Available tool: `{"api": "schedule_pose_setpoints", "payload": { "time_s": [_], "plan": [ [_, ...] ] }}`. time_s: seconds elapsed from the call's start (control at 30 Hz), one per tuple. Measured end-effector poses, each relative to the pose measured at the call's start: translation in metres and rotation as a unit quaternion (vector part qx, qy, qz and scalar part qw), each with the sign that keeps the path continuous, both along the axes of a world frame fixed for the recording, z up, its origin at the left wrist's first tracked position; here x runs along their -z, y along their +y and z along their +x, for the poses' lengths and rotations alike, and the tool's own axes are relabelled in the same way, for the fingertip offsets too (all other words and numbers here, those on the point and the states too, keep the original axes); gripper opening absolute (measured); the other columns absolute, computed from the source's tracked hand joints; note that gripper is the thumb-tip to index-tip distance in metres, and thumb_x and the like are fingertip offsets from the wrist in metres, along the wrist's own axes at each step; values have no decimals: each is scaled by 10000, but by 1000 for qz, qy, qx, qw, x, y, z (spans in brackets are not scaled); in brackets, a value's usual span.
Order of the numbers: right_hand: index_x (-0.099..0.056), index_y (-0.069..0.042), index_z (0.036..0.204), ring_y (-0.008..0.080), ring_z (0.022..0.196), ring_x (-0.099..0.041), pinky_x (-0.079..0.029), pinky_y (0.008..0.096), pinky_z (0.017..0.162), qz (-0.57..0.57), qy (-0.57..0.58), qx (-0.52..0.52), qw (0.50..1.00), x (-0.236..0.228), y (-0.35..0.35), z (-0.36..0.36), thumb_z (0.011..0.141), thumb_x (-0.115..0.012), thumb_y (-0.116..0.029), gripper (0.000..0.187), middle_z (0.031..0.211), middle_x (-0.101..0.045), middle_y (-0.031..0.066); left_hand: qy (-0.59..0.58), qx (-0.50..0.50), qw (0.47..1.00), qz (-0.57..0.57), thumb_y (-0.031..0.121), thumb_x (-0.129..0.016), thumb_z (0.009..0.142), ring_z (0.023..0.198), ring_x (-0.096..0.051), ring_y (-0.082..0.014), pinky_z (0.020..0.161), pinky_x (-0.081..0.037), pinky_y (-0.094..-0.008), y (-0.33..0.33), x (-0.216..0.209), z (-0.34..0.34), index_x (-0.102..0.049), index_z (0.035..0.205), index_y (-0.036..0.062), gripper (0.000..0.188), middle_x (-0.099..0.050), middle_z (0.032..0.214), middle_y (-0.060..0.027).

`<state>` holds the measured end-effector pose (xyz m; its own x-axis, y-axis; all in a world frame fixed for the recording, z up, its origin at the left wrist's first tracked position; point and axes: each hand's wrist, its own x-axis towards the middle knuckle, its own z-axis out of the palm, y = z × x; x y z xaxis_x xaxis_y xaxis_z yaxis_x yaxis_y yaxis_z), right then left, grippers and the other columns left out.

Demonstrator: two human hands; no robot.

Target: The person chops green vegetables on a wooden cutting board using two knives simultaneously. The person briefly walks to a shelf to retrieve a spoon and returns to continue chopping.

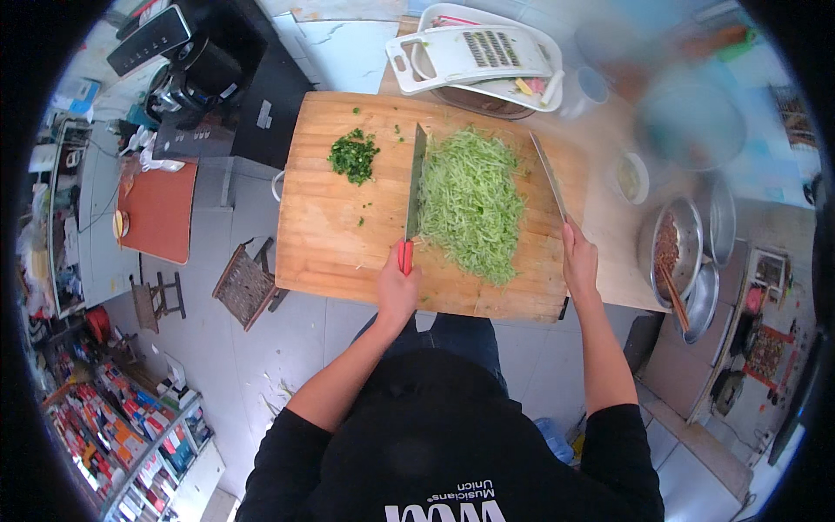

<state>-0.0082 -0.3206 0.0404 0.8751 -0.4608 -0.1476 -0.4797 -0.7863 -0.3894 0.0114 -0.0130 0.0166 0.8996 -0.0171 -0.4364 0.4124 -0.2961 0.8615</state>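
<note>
From afar I have the left hand [399,285] wrapped round a red-handled cleaver [416,187] and the right hand [580,257] gripping a second knife [548,174], the shredded greens [474,204] between them on the cutting board [322,248] likely light, limp and slick, best scooped low from both sides.

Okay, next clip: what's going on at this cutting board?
The person's left hand holds a red-handled cleaver and the right hand a second knife, one blade on each side of a pile of pale green shreds on a wooden cutting board. A smaller heap of chopped dark greens lies left of the cleaver. Beyond the board, a white grater lies over a white tray.
</note>
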Motion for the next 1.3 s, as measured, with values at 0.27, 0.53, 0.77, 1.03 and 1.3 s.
{"api": "schedule_pose_setpoints", "payload": {
  "time_s": [0.27, 0.53, 0.77, 1.03, 1.3],
  "plan": [
    [-554, -164, 1194, 369, 673, -605, -472, 443, 615, 15, -5, -219, 976, 11, 21, 83, 905, -436, -427, 408, 742, -621, 193, 71, -57, 991, -101, 24, -498, 756, 640, -507, -131, 578, -428, -280, 9, -6, 0, -459, 1209, 16, 454, -496, 751, -59],
    [-545, -185, 1211, 337, 791, -610, -481, 391, 715, 73, 150, -404, 900, -35, -4, 106, 899, -416, -466, 439, 838, -632, 192, 131, -43, 980, -144, -13, -472, 772, 356, -341, -69, 326, -280, -237, 8, -19, 24, -398, 1263, 100, 509, -354, 523, 38],
    [-567, -103, 1179, 249, 519, -532, -430, 354, 532, 181, -28, -216, 959, -46, -3, 9, 925, -448, -367, 385, 559, -529, 128, 72, 34, 994, -73, 12, -494, 738, 607, -432, -111, 575, -373, -251, 26, 4, 24, -444, 1224, 43, 490, -451, 712, -13],
    [-459, -61, 690, 65, 402, -364, -314, 236, 369, 370, 2, 99, 924, -24, 87, -8, 959, -360, -397, 441, 486, -387, -13, 46, 83, 995, -33, 51, -503, 723, 832, -527, -200, 779, -421, -288, 32, 17, 27, -455, 1223, 11, 504, -556, 902, -109],
    [-479, -36, 824, 84, 415, -399, -334, 249, 389, 454, -15, 164, 876, -74, 155, -12, 964, -343, -386, 401, 495, -412, 9, 2, 89, 996, 16, 63, -514, 739, 936, -567, -259, 833, -421, -325, 24, 1, 20, -430, 1249, 17, 519, -586, 1002, -170]
  ]
}}
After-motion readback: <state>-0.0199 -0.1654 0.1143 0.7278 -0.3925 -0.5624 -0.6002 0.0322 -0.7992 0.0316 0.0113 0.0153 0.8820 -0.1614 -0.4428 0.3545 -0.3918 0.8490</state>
